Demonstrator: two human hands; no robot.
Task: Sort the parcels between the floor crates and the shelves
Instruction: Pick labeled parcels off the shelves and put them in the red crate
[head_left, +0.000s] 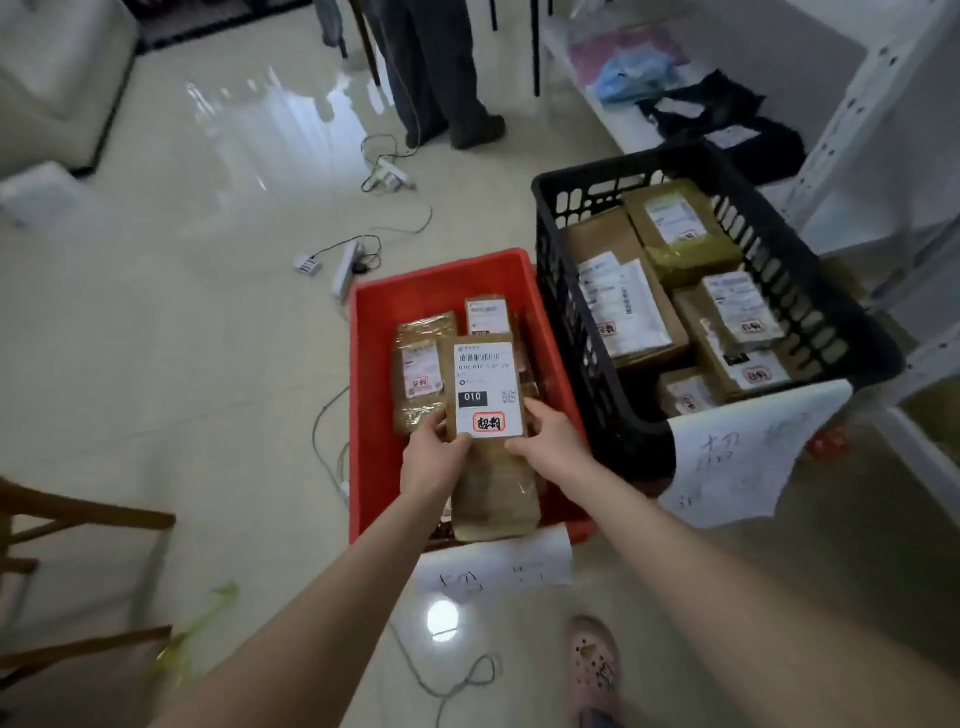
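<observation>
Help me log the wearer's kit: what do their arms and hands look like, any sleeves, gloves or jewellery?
Both forearms are bare, with no sleeves in view. The left grip and right grip are ungloved hands, with no ring, watch or wristband visible. No cables or markings show on either arm.

held parcel (485, 395) label reads "010"

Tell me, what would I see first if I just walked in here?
First you'd spot the brown parcel with its big white label, gripped by the left hand and right hand in the middle. Just below it sits a bright red crate holding other parcels. Beside that, on the right, a black crate is packed with boxes.
</observation>
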